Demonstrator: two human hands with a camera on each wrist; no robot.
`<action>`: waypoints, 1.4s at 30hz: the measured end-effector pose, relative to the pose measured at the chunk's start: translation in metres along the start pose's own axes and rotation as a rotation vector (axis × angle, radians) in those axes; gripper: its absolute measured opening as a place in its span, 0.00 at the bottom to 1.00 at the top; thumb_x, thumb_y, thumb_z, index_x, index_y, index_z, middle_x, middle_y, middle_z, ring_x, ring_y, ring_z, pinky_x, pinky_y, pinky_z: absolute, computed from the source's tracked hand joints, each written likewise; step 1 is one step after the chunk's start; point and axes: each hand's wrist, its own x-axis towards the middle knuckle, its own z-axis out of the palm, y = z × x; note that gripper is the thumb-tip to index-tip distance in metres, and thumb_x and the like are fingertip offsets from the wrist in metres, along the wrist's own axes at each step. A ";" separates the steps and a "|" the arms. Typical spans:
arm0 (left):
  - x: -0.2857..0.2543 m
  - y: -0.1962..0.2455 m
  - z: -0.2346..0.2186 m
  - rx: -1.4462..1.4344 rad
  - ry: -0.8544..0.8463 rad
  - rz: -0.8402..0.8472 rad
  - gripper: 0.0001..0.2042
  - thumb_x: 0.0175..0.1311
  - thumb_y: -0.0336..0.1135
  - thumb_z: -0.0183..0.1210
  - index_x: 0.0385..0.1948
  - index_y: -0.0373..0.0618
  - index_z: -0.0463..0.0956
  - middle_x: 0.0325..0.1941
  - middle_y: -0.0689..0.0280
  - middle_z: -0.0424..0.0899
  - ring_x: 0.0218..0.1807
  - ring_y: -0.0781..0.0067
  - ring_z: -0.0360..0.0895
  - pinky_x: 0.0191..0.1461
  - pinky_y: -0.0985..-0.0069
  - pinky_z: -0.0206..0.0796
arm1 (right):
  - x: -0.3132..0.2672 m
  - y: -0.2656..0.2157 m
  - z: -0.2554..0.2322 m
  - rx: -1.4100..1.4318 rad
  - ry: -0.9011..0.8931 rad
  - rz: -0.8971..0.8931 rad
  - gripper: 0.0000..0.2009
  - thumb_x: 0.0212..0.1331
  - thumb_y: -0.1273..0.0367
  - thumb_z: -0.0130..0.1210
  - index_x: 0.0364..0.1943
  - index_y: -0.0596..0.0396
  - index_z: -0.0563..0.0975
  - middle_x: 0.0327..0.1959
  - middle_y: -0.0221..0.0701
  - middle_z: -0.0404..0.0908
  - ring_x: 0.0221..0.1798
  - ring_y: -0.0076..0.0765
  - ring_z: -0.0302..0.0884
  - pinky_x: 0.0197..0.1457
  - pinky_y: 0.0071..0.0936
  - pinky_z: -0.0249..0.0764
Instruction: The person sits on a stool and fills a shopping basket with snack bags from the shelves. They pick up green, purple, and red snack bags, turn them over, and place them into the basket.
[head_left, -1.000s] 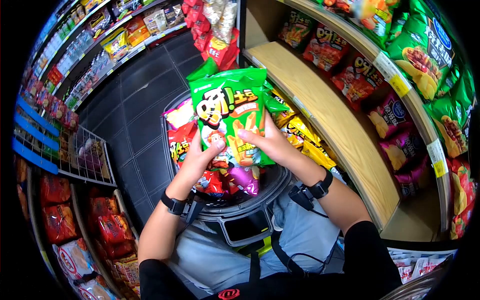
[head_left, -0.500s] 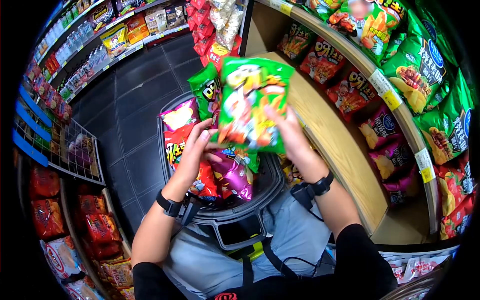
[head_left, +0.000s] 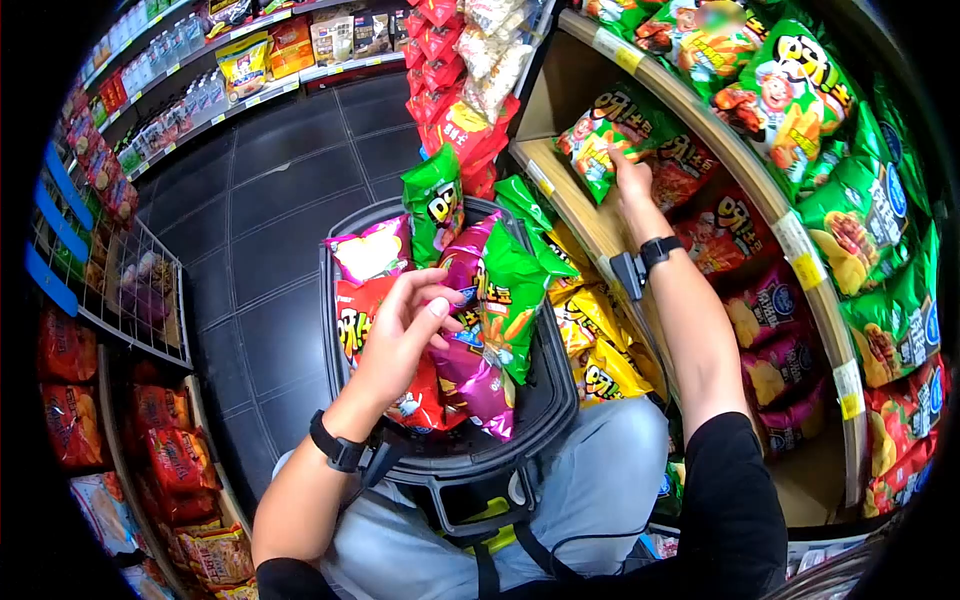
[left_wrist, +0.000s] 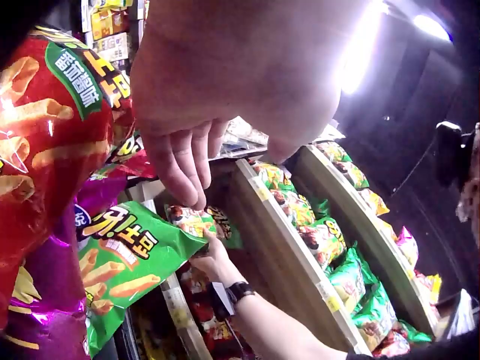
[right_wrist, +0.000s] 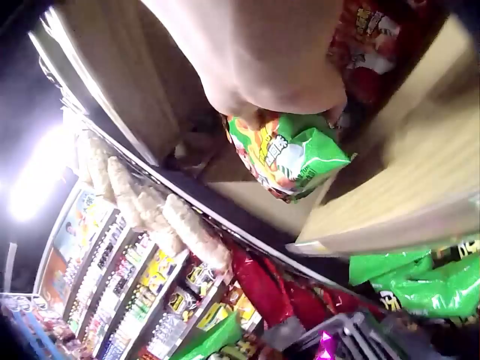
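Placing the green snack bag (head_left: 592, 152) upright on the wooden shelf (head_left: 585, 215), your right hand (head_left: 632, 175) grips its edge; set it flush against the red bags. Your left hand (head_left: 405, 325) hovers relaxed, holding nothing, over the basket (head_left: 545, 400)

Green bag (head_left: 597, 146) with orange snack print on the pale wooden shelf (head_left: 585, 215); red, purple and yellow bags fill the black basket (head_left: 545, 400).

A dark tiled floor (head_left: 270, 200) is seen beyond the left hand (head_left: 405, 325). Curved wooden shelves (head_left: 690, 170) are set around the right hand (head_left: 630, 175); bright ceiling light (left_wrist: 431, 26) is cast overhead.
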 end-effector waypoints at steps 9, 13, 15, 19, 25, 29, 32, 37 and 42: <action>0.004 -0.001 -0.012 0.008 0.015 -0.048 0.23 0.77 0.36 0.56 0.68 0.38 0.66 0.57 0.59 0.82 0.49 0.73 0.83 0.49 0.76 0.75 | 0.085 0.043 0.027 -0.285 -0.079 0.103 0.36 0.58 0.46 0.70 0.56 0.67 0.82 0.56 0.44 0.86 0.55 0.40 0.83 0.62 0.32 0.73; 0.004 0.000 -0.012 0.028 0.012 -0.051 0.22 0.77 0.35 0.56 0.68 0.38 0.67 0.57 0.60 0.82 0.48 0.74 0.83 0.50 0.76 0.75 | 0.079 0.036 0.022 -0.267 -0.149 0.348 0.28 0.61 0.48 0.69 0.52 0.59 0.84 0.52 0.37 0.86 0.43 0.29 0.85 0.46 0.24 0.82; 0.004 0.000 -0.012 0.022 0.016 -0.055 0.22 0.77 0.35 0.56 0.68 0.39 0.67 0.57 0.60 0.82 0.48 0.74 0.83 0.49 0.76 0.75 | 0.094 0.055 0.025 -0.140 -0.176 0.345 0.25 0.65 0.52 0.67 0.52 0.60 0.83 0.51 0.34 0.85 0.36 0.23 0.85 0.38 0.17 0.83; 0.005 -0.005 -0.013 0.028 0.025 -0.015 0.22 0.77 0.38 0.57 0.67 0.38 0.67 0.55 0.58 0.83 0.46 0.71 0.84 0.47 0.76 0.76 | 0.100 0.067 0.022 -0.259 -0.179 0.150 0.22 0.70 0.59 0.62 0.53 0.69 0.78 0.50 0.34 0.84 0.39 0.27 0.89 0.40 0.20 0.82; 0.004 0.000 -0.018 0.034 0.118 -0.012 0.17 0.77 0.33 0.57 0.63 0.38 0.71 0.50 0.62 0.85 0.42 0.77 0.83 0.44 0.80 0.75 | 0.018 0.019 0.014 -0.221 -0.145 0.169 0.22 0.65 0.64 0.64 0.53 0.72 0.74 0.37 0.40 0.81 0.28 0.32 0.79 0.26 0.30 0.76; 0.003 -0.001 -0.029 0.081 0.175 0.021 0.17 0.76 0.33 0.58 0.61 0.38 0.72 0.48 0.62 0.85 0.42 0.77 0.83 0.41 0.80 0.75 | -0.088 -0.014 0.003 -0.202 -0.422 0.059 0.42 0.63 0.52 0.67 0.71 0.63 0.59 0.48 0.42 0.77 0.43 0.35 0.79 0.38 0.32 0.79; 0.001 -0.001 -0.033 0.080 0.207 0.044 0.17 0.76 0.33 0.58 0.61 0.38 0.72 0.48 0.62 0.85 0.42 0.77 0.83 0.42 0.79 0.75 | -0.169 -0.032 -0.004 -0.193 -0.572 -0.069 0.44 0.64 0.46 0.65 0.73 0.62 0.58 0.49 0.38 0.78 0.49 0.35 0.77 0.47 0.33 0.77; 0.000 -0.007 -0.033 0.097 0.236 0.094 0.16 0.77 0.35 0.57 0.61 0.39 0.73 0.48 0.61 0.86 0.40 0.77 0.84 0.42 0.80 0.75 | -0.247 -0.038 -0.016 -0.302 -0.779 -0.062 0.51 0.58 0.42 0.69 0.73 0.67 0.58 0.65 0.50 0.74 0.66 0.48 0.75 0.68 0.42 0.72; -0.004 -0.011 -0.026 0.102 0.217 0.098 0.16 0.76 0.34 0.57 0.60 0.40 0.74 0.47 0.62 0.86 0.40 0.77 0.84 0.41 0.81 0.75 | -0.242 0.007 -0.004 -0.340 -0.786 -0.145 0.34 0.62 0.67 0.71 0.69 0.61 0.68 0.57 0.38 0.84 0.57 0.33 0.81 0.64 0.31 0.76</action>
